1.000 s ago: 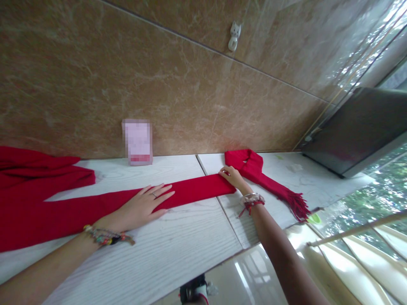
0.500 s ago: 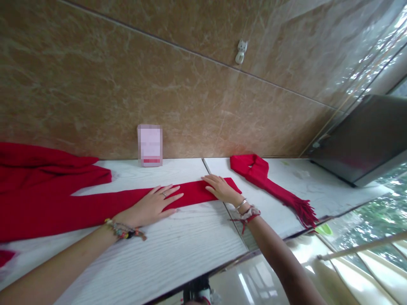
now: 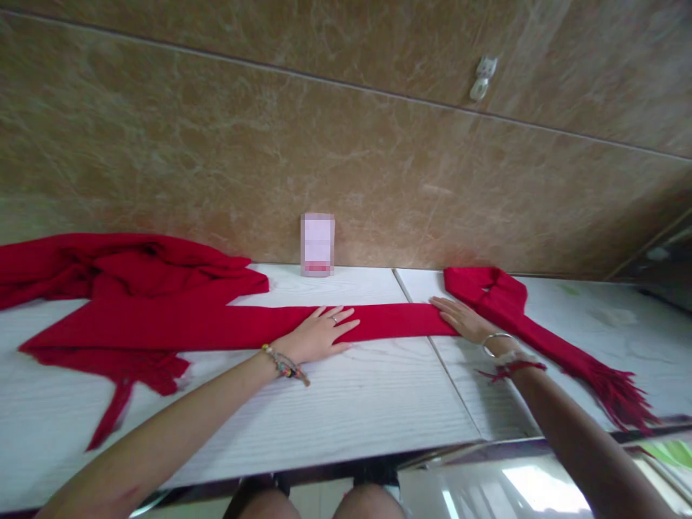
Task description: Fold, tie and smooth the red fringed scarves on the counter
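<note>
Left hand (image 3: 315,337), spread wide, and right hand (image 3: 466,321), narrower, lie flat on red cloth (image 3: 394,321) nearer the surface's (image 3: 351,411) back edge. Apparent step: smoothing; next move calls for light, even pressure.

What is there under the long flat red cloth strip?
The white tabletop shows on both sides of the strip, and its seam seems to pass beneath. Anything else directly under is covered.
</note>
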Demonstrator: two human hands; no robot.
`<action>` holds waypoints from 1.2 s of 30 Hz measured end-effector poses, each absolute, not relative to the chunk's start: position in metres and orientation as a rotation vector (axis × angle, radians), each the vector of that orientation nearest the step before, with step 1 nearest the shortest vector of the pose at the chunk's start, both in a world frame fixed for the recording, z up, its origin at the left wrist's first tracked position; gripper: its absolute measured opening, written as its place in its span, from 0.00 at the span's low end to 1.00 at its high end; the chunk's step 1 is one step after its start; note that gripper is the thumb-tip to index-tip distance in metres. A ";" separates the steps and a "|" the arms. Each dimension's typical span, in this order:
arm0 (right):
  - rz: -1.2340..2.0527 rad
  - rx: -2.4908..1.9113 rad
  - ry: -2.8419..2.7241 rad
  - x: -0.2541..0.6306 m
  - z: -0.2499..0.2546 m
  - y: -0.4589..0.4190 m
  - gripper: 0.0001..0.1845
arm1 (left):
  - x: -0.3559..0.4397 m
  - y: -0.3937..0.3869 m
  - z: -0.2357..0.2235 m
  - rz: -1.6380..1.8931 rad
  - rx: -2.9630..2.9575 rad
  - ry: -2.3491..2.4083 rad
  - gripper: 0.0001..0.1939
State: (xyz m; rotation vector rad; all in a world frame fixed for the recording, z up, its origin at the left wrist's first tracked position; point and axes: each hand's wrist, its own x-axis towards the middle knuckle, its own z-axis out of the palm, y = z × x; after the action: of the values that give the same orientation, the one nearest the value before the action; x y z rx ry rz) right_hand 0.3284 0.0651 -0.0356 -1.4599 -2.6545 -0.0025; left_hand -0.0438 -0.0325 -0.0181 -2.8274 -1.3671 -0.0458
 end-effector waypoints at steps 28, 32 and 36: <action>0.222 -0.497 -2.959 0.002 -0.034 -0.011 0.28 | -0.339 -0.143 0.024 -0.090 -1.884 -2.192 0.29; 0.248 -0.482 -2.949 0.004 -0.034 -0.008 0.28 | -0.344 -0.144 0.022 -0.309 -1.632 -2.476 0.22; 0.268 -0.474 -2.947 0.004 -0.037 -0.006 0.29 | -0.343 -0.139 0.040 -0.234 -1.559 -2.424 0.20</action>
State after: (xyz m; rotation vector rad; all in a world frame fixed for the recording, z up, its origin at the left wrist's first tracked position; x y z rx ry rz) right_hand 0.0039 -0.0058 -0.0365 -0.4736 -2.9468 0.2683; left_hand -0.3434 -0.1389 0.0398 -1.5591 -2.4243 -0.2344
